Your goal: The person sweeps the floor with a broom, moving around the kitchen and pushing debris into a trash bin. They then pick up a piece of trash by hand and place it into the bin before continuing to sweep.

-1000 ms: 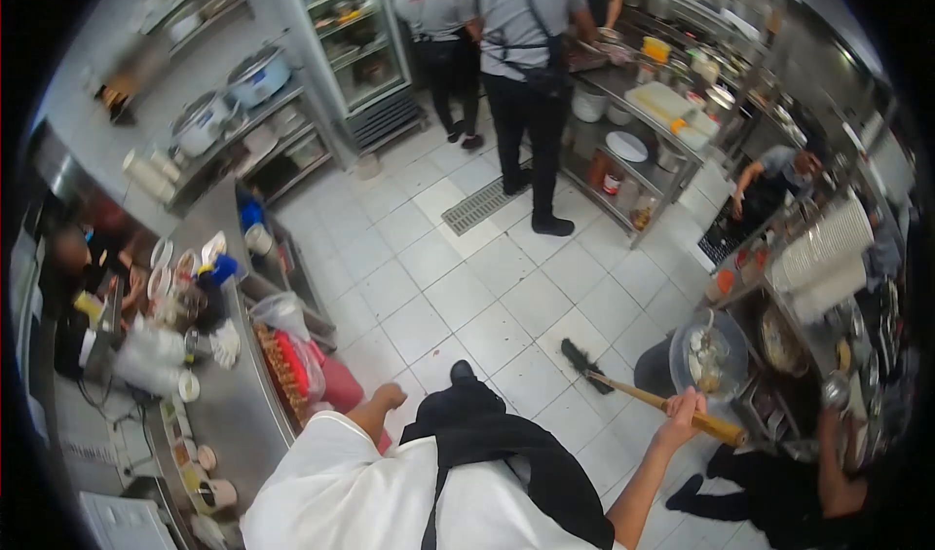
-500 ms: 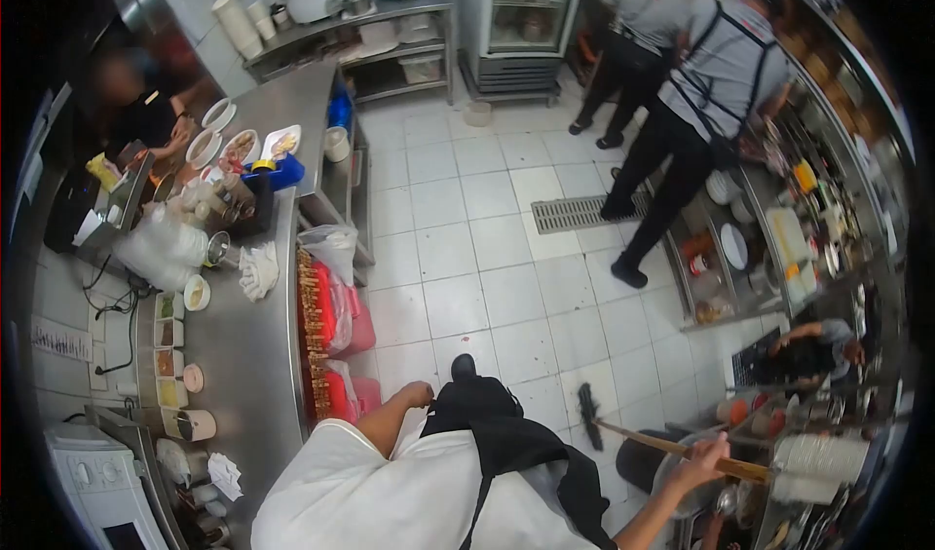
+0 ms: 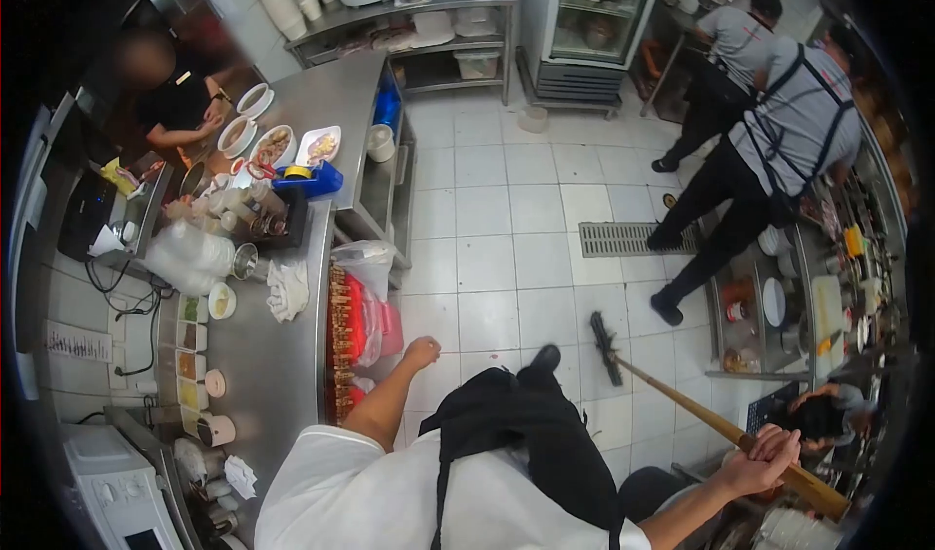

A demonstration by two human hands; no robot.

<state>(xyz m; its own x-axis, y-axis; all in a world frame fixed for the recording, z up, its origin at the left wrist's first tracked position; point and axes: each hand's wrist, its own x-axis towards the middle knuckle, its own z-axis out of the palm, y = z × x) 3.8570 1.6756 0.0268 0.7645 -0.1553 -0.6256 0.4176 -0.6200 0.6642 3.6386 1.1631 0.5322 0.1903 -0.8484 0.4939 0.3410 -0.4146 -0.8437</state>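
Note:
My right hand (image 3: 765,458) is wrapped around the wooden handle of a broom (image 3: 677,396), near its upper end. The dark bristle head (image 3: 606,347) rests on the tiled floor, ahead and to the right of my shoe (image 3: 546,358). On the other side, my left hand (image 3: 422,352) hangs in a loose fist beside my body, with nothing visible in it. Close to that hand are a steel counter (image 3: 263,375) and red tubs (image 3: 385,328) stored beside it.
Two people in grey shirts (image 3: 799,112) stand at the right worktop. Another person in black (image 3: 180,107) is behind the left counter, by several white bowls (image 3: 237,136). A floor drain grate (image 3: 633,240) and a glass-door fridge (image 3: 594,34) lie ahead.
I have moved forward along the counter. The broom head has shifted forward on the floor, and my right hand still grips the handle. My left hand has swung forward.

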